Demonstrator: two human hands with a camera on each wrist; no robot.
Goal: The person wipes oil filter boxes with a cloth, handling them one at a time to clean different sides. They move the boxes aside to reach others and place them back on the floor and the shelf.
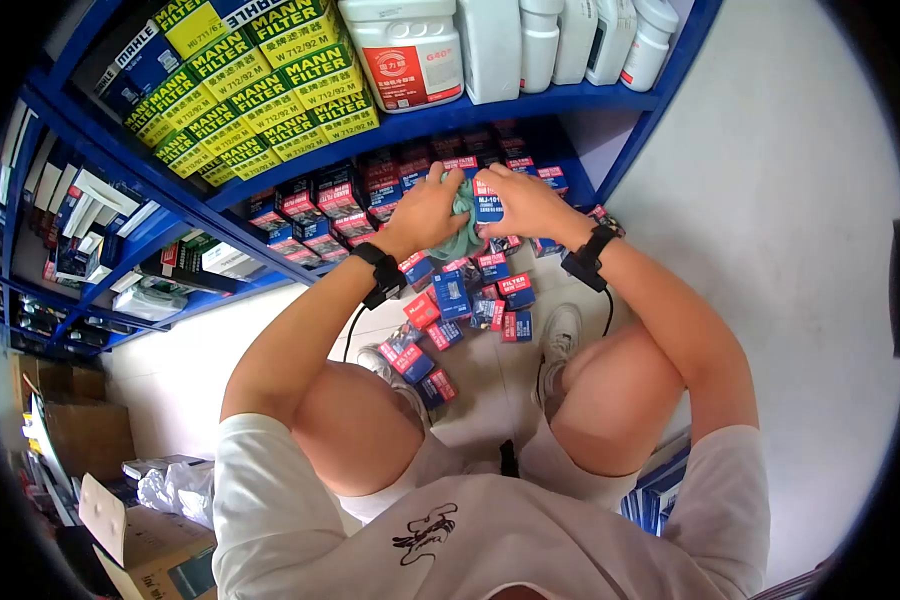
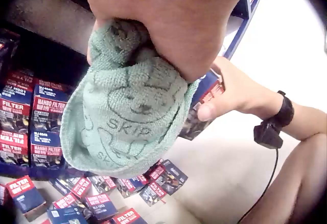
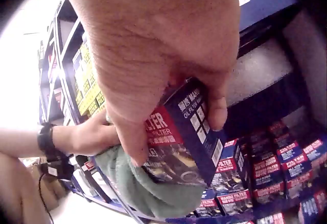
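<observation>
My left hand (image 1: 425, 212) grips a bunched green towel (image 2: 138, 111) printed with cartoon outlines and the word SKIP. In my right hand (image 1: 532, 205) is a red and blue oil filter box (image 3: 186, 137), pinched between the thumb and fingers. The towel lies right against the box, and the two hands are side by side in front of the low shelf. Part of the towel is hidden under the left palm in the left wrist view.
Rows of similar filter boxes (image 2: 48, 127) stand on the bottom shelf. Several loose boxes (image 1: 450, 295) lie on the floor between the person's shoes (image 1: 562, 332). Above, a blue shelf (image 1: 510, 112) bears yellow-green filter boxes (image 1: 300, 80) and white jugs (image 1: 405, 50). A white wall rises at right.
</observation>
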